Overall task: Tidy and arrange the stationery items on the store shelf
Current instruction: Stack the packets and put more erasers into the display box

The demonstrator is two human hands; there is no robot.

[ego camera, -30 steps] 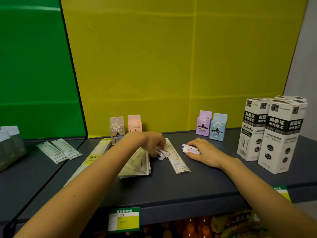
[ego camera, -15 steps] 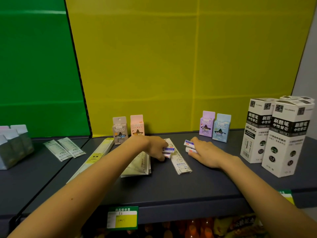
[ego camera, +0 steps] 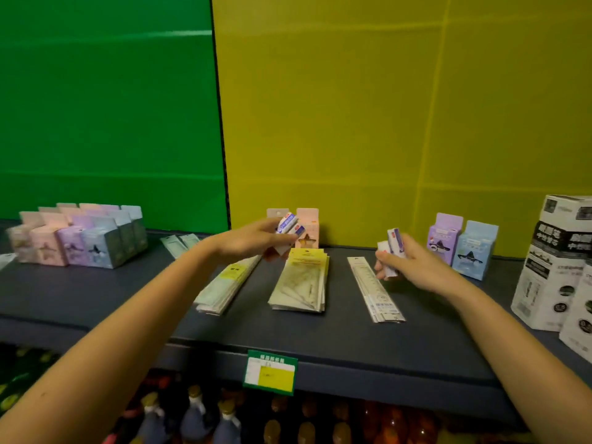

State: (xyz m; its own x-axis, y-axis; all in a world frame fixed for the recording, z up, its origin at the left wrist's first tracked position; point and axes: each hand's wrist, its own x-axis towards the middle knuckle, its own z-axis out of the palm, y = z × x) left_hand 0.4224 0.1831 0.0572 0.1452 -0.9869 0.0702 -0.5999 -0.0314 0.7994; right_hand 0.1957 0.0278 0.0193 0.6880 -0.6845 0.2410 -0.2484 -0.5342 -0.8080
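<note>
My left hand (ego camera: 256,241) is raised above the dark shelf (ego camera: 320,341) and grips small white erasers with blue and red print (ego camera: 290,225). My right hand (ego camera: 416,267) is also lifted and holds more of the small erasers (ego camera: 393,248). Below them lie a stack of set-square packs (ego camera: 302,283), a stack of long rulers (ego camera: 374,288) to its right, and another stack of ruler packs (ego camera: 229,283) to its left. The picture is blurred by motion.
Small pastel boxes stand at the back: pink (ego camera: 307,225), purple (ego camera: 443,237) and blue (ego camera: 474,249). A cluster of pastel boxes (ego camera: 80,238) fills the left shelf. Tall white refill boxes (ego camera: 557,261) stand at right. A green price tag (ego camera: 270,371) hangs on the shelf edge.
Both hands have lifted off the shelf with erasers in them. My view has swung left, so the box cluster on the left shelf now shows.
</note>
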